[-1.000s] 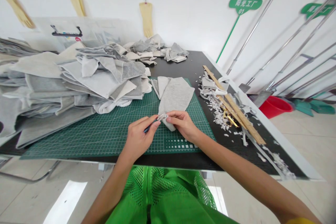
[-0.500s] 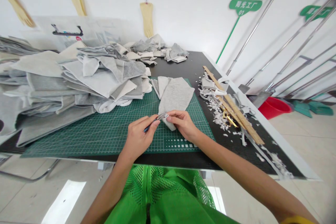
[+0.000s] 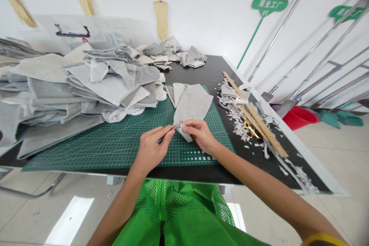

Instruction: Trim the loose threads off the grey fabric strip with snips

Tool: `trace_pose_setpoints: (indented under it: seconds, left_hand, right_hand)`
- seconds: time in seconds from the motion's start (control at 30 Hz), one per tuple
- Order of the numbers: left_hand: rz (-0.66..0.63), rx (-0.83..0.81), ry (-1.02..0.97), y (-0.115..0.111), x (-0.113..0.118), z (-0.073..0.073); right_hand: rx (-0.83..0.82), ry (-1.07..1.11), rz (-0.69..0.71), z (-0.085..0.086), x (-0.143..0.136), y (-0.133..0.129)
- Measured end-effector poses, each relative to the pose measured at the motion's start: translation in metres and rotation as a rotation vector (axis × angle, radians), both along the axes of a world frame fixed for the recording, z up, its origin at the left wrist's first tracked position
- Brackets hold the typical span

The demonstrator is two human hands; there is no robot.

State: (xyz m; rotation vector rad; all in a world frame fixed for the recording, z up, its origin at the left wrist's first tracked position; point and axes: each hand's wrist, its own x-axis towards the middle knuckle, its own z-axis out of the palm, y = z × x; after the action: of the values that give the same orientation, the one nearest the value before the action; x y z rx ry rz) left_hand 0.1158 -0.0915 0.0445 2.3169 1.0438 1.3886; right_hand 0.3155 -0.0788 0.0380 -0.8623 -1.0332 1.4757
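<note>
My left hand [image 3: 152, 147] is closed around a small tool with a blue handle [image 3: 160, 139]. The tool's slim metal end points right, to the narrow near end of a grey fabric piece [image 3: 193, 103]; its exact kind is too small to tell. On that same end my right hand [image 3: 202, 137] pinches the fabric between thumb and fingers, close to the metal tip. The rest of the piece spreads away over the green cutting mat [image 3: 127, 144], beside a folded paler bit of cloth at its upper left.
A tall heap of grey fabric pieces [image 3: 112, 80] covers the left side, with smaller piles at the back. To the right lie wooden rulers [image 3: 259, 123], gold-handled scissors [image 3: 252, 130] and white scraps [image 3: 236, 119]. A red bucket [image 3: 300, 118] stands beyond the table edge.
Both hands stay in nearly the same place, with the metal tip still at the fabric's edge. The whole view has shifted slightly.
</note>
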Motion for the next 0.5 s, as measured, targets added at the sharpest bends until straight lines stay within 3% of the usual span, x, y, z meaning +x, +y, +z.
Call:
trace_pose_setpoints:
  seconds: [0.23, 0.5]
  left_hand:
    - [0.07, -0.089, -0.089, 0.001, -0.007, -0.001]
    - [0.161, -0.239, -0.147, 0.01, -0.019, -0.012]
  right_hand:
    - [-0.025, 0.001, -0.023, 0.0, 0.0, 0.0]
    - [-0.007, -0.016, -0.023, -0.003, -0.001, 0.001]
